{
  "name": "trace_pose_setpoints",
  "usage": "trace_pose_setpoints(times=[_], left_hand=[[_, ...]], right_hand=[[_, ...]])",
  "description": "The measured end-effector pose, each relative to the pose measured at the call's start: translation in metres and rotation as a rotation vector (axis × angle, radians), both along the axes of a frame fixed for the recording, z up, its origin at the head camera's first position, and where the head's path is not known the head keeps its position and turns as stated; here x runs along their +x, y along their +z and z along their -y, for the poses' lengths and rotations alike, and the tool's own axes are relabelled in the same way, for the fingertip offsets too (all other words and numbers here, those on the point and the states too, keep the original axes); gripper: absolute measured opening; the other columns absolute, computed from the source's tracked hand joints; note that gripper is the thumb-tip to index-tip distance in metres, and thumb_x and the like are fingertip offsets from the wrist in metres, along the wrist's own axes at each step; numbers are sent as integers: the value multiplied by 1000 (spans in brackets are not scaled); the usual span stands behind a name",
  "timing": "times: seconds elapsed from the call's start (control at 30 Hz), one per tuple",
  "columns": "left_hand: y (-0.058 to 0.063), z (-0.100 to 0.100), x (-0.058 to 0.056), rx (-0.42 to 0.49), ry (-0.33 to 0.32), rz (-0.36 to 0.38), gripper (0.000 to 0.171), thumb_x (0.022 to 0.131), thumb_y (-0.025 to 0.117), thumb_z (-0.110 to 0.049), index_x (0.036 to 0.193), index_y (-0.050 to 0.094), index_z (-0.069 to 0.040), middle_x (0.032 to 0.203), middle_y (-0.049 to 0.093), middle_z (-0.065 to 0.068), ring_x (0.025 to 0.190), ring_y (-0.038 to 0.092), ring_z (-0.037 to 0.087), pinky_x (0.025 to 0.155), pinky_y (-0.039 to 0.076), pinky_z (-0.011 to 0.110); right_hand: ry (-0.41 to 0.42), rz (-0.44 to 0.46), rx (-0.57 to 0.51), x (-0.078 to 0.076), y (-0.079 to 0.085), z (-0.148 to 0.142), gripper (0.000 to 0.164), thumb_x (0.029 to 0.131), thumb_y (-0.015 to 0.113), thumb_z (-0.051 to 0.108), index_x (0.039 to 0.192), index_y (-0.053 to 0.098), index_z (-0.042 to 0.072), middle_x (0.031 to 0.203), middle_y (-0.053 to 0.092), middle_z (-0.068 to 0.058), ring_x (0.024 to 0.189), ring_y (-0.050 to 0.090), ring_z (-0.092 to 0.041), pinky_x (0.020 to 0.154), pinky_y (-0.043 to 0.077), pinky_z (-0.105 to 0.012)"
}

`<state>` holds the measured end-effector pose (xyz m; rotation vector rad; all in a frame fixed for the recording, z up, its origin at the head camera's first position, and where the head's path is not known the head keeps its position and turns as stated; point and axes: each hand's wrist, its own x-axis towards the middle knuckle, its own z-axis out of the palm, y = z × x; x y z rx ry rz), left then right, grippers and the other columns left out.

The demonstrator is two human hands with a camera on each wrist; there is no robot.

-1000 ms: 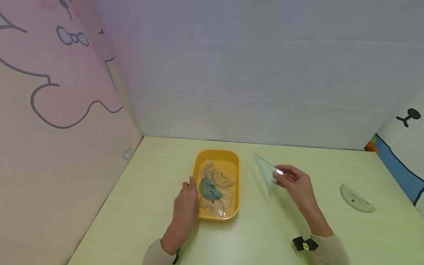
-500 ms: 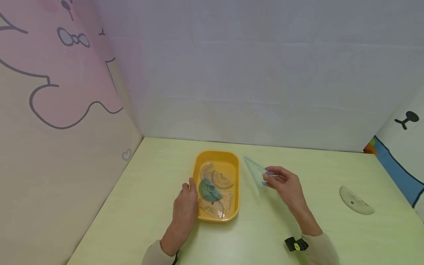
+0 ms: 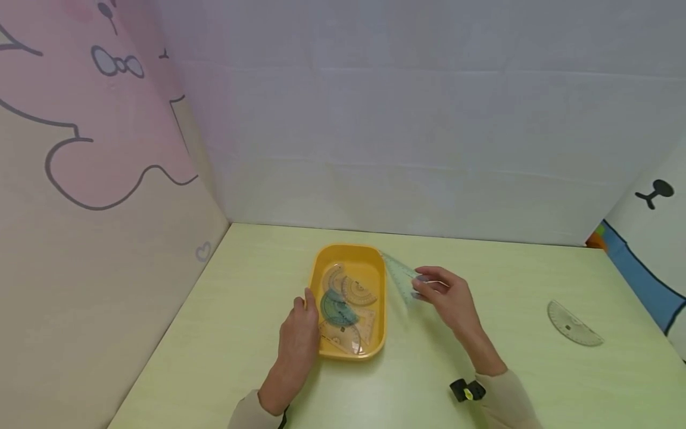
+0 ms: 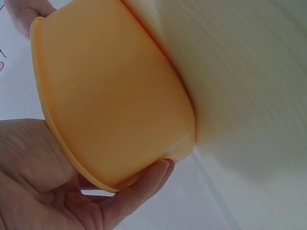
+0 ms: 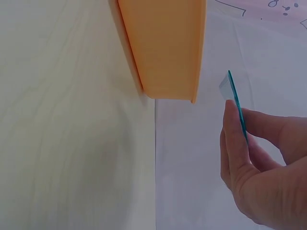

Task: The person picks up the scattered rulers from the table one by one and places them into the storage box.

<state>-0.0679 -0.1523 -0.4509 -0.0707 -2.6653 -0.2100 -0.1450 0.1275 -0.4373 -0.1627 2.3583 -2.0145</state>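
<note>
My right hand (image 3: 450, 301) pinches a clear bluish-green set square (image 3: 399, 277) by one end, just right of a yellow plastic tray (image 3: 384, 310). Its far tip overlaps the tray's rim in the head view. Seen edge-on in the right wrist view, the set square (image 5: 235, 91) shows as a thin teal line between thumb and fingers. My left hand (image 3: 300, 333) grips the tray's left side, with digits on both sides of the rim in the left wrist view. Inside lie several clear protractors (image 3: 358, 291), a teal protractor (image 3: 337, 310) and a clear set square (image 3: 366, 325), partly overlapping.
Another clear protractor (image 3: 573, 325) lies on the pale wood-grain table (image 3: 418, 381) at the right. A white sheet (image 3: 407, 119) stands behind the table's far edge. Patterned walls (image 3: 107, 268) bound it on the left and right.
My right hand has moved left with the set square, from over the table to the tray's right edge. The left hand stays on the tray.
</note>
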Motion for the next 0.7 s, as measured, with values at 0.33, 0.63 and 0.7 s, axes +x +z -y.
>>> trace_pose_setpoints(times=[0.33, 0.63, 0.7], left_hand=[[0, -1, 1, 8, 0, -1, 53, 78, 78, 16, 127, 58, 16, 94, 60, 25, 63, 64, 29, 52, 57, 37], [0, -1, 1, 6, 8, 10, 53, 78, 79, 15, 127, 58, 16, 95, 60, 25, 64, 64, 29, 53, 57, 37], [0, -1, 1, 7, 7, 15, 54, 78, 79, 15, 127, 58, 16, 96, 60, 25, 64, 64, 29, 53, 57, 37]], right_hand=[[-8, 18, -25, -5, 2, 15, 32, 95, 73, 7, 124, 65, -6, 115, 64, -25, 90, 71, -18, 82, 60, -34], [-17, 3, 27, -10, 5, 30, 30, 94, 74, 7, 120, 68, -5, 109, 67, -21, 88, 71, -19, 79, 61, -37], [-18, -3, 36, -11, 6, 34, 29, 94, 74, 7, 119, 68, -5, 107, 67, -21, 89, 71, -22, 80, 61, -40]])
